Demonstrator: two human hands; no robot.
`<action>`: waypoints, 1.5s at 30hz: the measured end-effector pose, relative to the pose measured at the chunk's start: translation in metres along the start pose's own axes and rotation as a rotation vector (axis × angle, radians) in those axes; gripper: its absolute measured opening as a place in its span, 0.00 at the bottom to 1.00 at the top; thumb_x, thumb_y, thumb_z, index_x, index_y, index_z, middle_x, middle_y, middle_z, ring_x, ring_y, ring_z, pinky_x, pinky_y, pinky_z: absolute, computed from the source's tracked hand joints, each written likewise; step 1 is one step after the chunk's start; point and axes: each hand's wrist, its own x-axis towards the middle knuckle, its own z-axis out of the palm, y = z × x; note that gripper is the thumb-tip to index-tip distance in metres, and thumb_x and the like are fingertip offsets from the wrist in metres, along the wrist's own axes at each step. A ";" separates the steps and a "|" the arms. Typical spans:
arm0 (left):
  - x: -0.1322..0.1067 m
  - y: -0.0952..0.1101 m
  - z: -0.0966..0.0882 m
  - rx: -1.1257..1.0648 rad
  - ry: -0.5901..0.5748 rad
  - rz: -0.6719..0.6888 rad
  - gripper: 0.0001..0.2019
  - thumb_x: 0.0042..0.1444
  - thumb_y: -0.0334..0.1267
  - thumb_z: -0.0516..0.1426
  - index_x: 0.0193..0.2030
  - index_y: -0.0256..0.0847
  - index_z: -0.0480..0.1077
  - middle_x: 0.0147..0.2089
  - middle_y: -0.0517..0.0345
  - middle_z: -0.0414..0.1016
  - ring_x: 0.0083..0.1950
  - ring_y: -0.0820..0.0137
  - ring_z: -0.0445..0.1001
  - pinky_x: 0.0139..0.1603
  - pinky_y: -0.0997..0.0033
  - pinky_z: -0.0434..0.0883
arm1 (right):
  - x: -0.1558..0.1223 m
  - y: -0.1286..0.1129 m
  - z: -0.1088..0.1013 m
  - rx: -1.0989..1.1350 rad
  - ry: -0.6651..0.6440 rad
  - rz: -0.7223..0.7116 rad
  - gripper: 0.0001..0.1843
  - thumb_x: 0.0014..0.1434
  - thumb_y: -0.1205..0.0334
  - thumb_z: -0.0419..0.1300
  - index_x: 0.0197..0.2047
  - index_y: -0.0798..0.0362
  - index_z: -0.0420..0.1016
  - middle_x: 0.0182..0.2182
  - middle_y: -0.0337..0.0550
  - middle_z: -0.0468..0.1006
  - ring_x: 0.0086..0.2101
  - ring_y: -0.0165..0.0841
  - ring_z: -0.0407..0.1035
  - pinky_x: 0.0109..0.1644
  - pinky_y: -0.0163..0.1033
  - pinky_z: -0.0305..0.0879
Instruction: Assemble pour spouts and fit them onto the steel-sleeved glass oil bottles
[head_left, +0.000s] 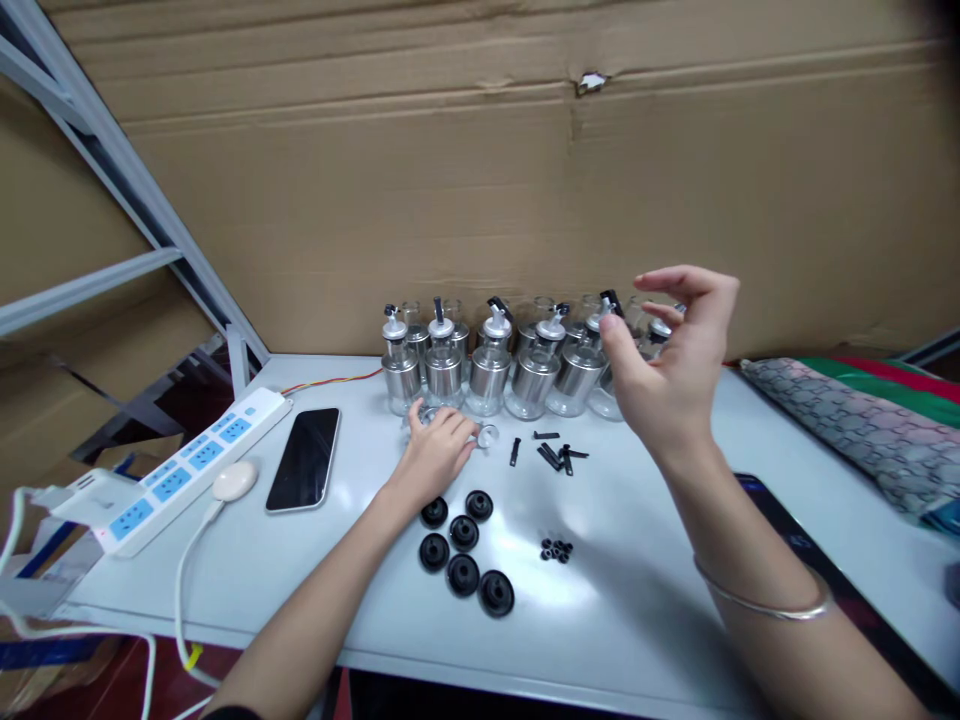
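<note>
My left hand lies low over small clear plastic pieces at the foot of the bottles, its fingers spread. One clear round piece shows beside its fingertips; the others are partly hidden under the hand. My right hand is raised in front of the bottles at the right, thumb and fingers apart, with nothing visible between them. Behind both hands stand glass bottles with metal sleeves, the front ones topped with white caps and black-tipped spouts. Several black strips lie between the hands.
Several black round caps and small black plugs lie nearer me. A phone and a power strip are at the left. Another dark phone lies partly behind my right forearm. Folded fabric sits at the right. Cardboard stands behind.
</note>
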 end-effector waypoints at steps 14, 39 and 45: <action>-0.001 -0.007 0.003 -0.009 0.130 0.090 0.05 0.60 0.37 0.58 0.42 0.41 0.72 0.45 0.56 0.78 0.50 0.63 0.72 0.62 0.39 0.48 | -0.008 -0.009 0.007 0.049 -0.371 -0.146 0.06 0.57 0.67 0.55 0.40 0.49 0.66 0.39 0.47 0.73 0.42 0.40 0.68 0.46 0.48 0.65; 0.001 0.009 -0.010 -0.179 0.350 0.340 0.10 0.62 0.42 0.55 0.47 0.40 0.66 0.44 0.52 0.77 0.44 0.67 0.76 0.43 0.68 0.69 | -0.021 -0.002 0.017 0.126 -1.235 0.033 0.12 0.65 0.61 0.50 0.33 0.54 0.73 0.27 0.41 0.75 0.27 0.31 0.66 0.30 0.35 0.59; -0.001 0.013 -0.013 -0.160 0.186 0.373 0.09 0.63 0.38 0.54 0.48 0.41 0.67 0.47 0.54 0.76 0.43 0.69 0.75 0.43 0.70 0.67 | -0.027 -0.002 0.015 0.167 -1.241 0.171 0.09 0.64 0.59 0.50 0.37 0.53 0.68 0.26 0.39 0.73 0.26 0.30 0.65 0.30 0.34 0.57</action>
